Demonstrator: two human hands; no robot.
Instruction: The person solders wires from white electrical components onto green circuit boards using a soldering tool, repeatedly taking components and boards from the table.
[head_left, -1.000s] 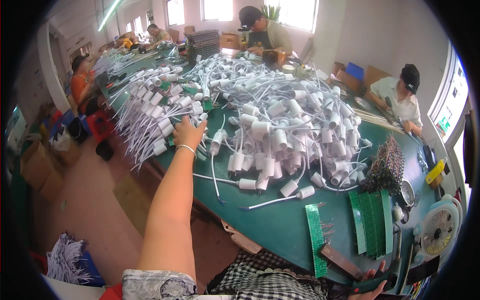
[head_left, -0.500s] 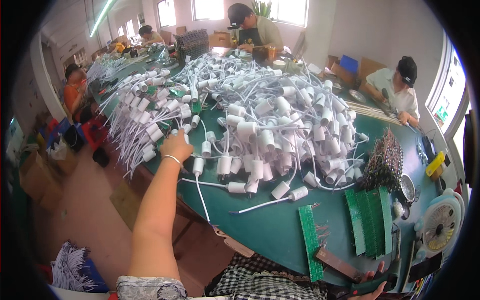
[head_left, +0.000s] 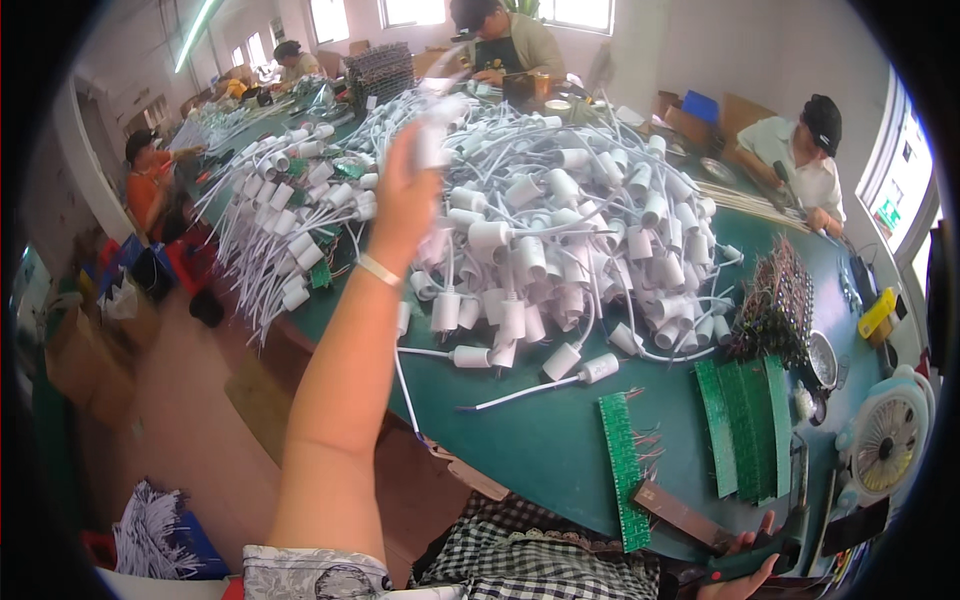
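Raised over the pile, my left hand [head_left: 405,195] is closed on a white cylindrical piece [head_left: 432,143]; both are blurred by motion. Below and beyond it lies a big heap of white cylinders with white cables [head_left: 570,210]. At the lower right, partly cut off by the frame, my right hand [head_left: 752,560] is closed round a dark-handled tool [head_left: 740,568] whose kind I cannot make out. Close to that hand lie a flat brown bar [head_left: 682,515] and a long green circuit board strip [head_left: 624,470] with thin wires along its edge.
More green board strips [head_left: 742,425] lie on the green table [head_left: 500,415] beside a stack of wired parts [head_left: 775,300]. A small fan [head_left: 885,445] stands at the right edge. Co-workers sit around the table. White cable bundles [head_left: 155,530] sit low at the left.
My left hand has moved up and to the right from the left side of the heap, now with a white cylinder in it. My right hand has barely moved.
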